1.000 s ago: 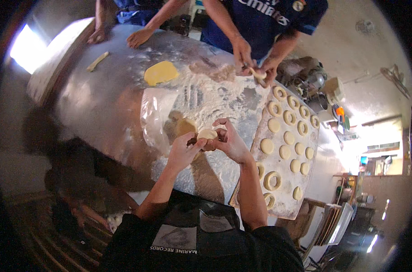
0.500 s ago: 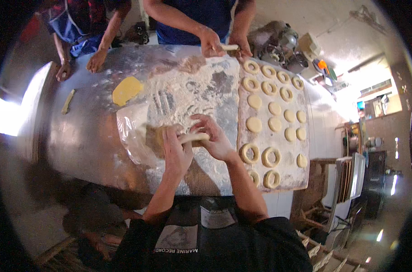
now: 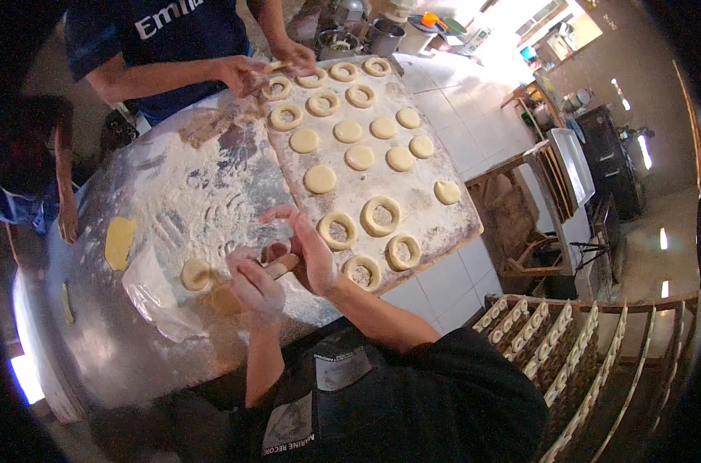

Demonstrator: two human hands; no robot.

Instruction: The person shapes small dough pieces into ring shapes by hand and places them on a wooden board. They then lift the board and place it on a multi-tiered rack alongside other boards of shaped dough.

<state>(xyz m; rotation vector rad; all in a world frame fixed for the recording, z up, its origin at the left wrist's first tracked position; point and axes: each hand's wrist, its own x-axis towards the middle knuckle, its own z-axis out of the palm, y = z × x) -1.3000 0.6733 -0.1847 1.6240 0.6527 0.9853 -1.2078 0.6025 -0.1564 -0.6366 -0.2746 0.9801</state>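
Note:
My left hand (image 3: 256, 284) and my right hand (image 3: 313, 255) are close together over the near edge of the floured table. Between them is a short rope of pale dough (image 3: 282, 266), its ends hidden by my floury fingers. My left fingers are curled at one end of it. The right thumb and palm press the other end, while the right index finger reaches out over the flour. Left of my hands lie a pale dough piece (image 3: 197, 274) and a clear plastic sheet (image 3: 153, 297). Right of them is a wooden board (image 3: 435, 239) with dough rings (image 3: 381, 216) and flat dough discs (image 3: 320, 179).
Across the table, a co-worker's hands (image 3: 246, 75) hold dough at the board's far corner. Another person's hand (image 3: 68, 220) is at the far left edge. A yellow dough slab (image 3: 119, 243) and thin dough strip (image 3: 67, 302) lie left. A rack with dough rings (image 3: 555, 386) stands near right.
The view has turned to the right, bringing the rack into sight. My hands have drawn closer together around the dough rope. The pale dough piece beside the plastic now shows more clearly.

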